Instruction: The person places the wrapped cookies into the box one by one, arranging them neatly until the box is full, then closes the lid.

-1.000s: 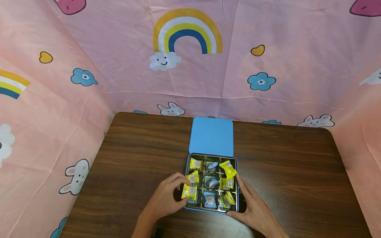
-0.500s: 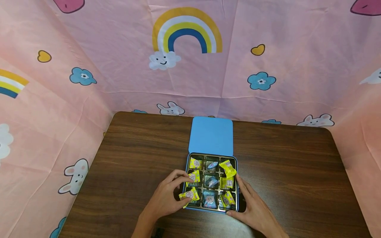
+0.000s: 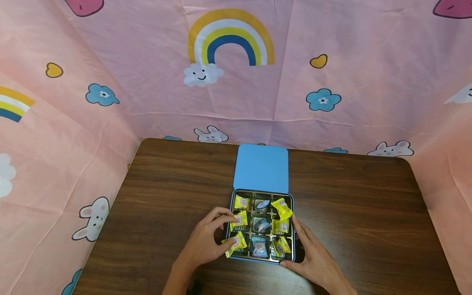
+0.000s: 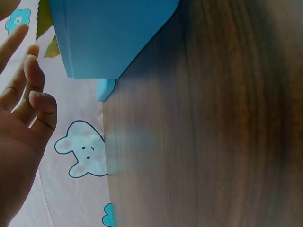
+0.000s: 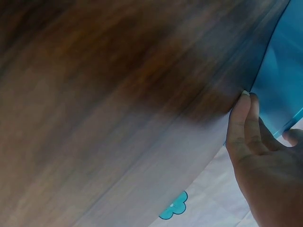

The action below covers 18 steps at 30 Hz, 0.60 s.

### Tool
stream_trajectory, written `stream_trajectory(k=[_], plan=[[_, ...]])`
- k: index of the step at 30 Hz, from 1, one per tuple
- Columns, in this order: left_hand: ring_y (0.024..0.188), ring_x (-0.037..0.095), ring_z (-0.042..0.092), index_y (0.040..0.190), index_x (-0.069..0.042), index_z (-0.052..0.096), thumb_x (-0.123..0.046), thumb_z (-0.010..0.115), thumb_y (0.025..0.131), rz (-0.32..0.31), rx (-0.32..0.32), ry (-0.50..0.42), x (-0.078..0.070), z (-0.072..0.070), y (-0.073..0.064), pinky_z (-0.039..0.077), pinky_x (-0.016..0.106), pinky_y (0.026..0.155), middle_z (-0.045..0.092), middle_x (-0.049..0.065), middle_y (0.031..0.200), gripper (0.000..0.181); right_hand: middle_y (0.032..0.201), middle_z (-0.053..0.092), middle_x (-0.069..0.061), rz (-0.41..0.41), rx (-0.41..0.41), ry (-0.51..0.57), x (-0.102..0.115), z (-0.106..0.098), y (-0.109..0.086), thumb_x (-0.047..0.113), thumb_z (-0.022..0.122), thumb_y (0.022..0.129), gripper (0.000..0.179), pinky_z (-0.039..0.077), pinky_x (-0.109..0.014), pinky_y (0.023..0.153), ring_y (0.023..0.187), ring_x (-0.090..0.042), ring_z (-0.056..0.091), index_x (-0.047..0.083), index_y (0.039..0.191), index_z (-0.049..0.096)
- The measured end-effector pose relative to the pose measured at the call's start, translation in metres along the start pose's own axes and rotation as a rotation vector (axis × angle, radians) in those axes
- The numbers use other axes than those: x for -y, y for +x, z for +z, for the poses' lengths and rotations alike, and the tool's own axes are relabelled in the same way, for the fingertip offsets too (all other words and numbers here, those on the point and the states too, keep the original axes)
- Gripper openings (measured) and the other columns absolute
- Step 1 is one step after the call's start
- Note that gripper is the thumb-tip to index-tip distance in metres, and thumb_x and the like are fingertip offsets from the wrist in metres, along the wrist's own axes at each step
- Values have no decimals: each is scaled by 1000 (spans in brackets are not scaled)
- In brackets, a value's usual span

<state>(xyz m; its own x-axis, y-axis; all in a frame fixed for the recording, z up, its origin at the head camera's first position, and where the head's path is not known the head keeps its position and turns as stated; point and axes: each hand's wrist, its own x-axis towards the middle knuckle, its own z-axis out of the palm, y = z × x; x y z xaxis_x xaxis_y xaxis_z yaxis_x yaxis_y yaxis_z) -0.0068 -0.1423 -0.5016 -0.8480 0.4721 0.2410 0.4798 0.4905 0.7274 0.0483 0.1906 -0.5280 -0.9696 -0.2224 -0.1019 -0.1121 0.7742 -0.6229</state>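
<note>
A blue tin (image 3: pixel 262 260) with a compartmented inner tray sits on the table in the head view, its lid (image 3: pixel 261 168) laid back. Wrapped candies lie in the compartments: yellow ones down both side columns, blue ones in the middle. My left hand (image 3: pixel 206 239) is over the left side. Its thumb touches the near-left yellow candy (image 3: pixel 239 241), which juts over the rim, while the fingertips are at the middle-left yellow candy (image 3: pixel 242 217). My right hand (image 3: pixel 315 260) rests against the right side, fingers fairly straight along the wall and thumb at the near edge.
The far-right yellow candy (image 3: pixel 282 209) sticks out above its compartment, overlapping the rim. The dark wood table (image 3: pixel 354 205) extends on both sides of the tin. Behind and beside it hangs a pink printed cloth (image 3: pixel 250 94).
My left thumb and fingers have spread apart. The near-left yellow candy they pinched has turned and dropped lower, onto the compartment and rim. The right hand and tin have stayed put.
</note>
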Motion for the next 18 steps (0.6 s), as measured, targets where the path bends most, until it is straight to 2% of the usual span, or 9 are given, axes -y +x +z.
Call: stream_trajectory(k=[4, 7, 13, 18], plan=[[98, 17, 60, 124, -19, 66, -18, 84, 81, 26, -12, -4, 4, -4, 5, 54, 34, 77, 53, 0, 129, 47, 154, 38, -18, -6, 1, 0, 1, -1, 0, 72, 75, 70, 118, 52, -60, 86, 127, -42, 51, 29, 161, 14], [101, 18, 60, 124, -18, 66, -17, 84, 81, 18, -17, -11, 6, -8, 7, 55, 38, 79, 53, 1, 130, 46, 154, 37, -17, -4, 8, 0, 1, -1, 0, 72, 75, 70, 118, 52, -59, 85, 126, -42, 52, 29, 161, 13], [101, 21, 61, 124, -15, 66, -18, 83, 82, 15, -31, 1, 12, -12, 10, 55, 40, 82, 53, -1, 130, 45, 153, 37, -17, -28, -12, -27, 1, -1, -1, 71, 75, 71, 117, 54, -56, 79, 122, -42, 55, 28, 161, 14], [99, 21, 61, 124, -19, 66, -20, 83, 82, 9, -40, 17, 16, -12, 9, 55, 40, 80, 53, -2, 130, 45, 152, 39, -17, -51, -38, -41, 0, -1, -1, 65, 78, 74, 113, 55, -54, 76, 117, -41, 58, 27, 161, 16]])
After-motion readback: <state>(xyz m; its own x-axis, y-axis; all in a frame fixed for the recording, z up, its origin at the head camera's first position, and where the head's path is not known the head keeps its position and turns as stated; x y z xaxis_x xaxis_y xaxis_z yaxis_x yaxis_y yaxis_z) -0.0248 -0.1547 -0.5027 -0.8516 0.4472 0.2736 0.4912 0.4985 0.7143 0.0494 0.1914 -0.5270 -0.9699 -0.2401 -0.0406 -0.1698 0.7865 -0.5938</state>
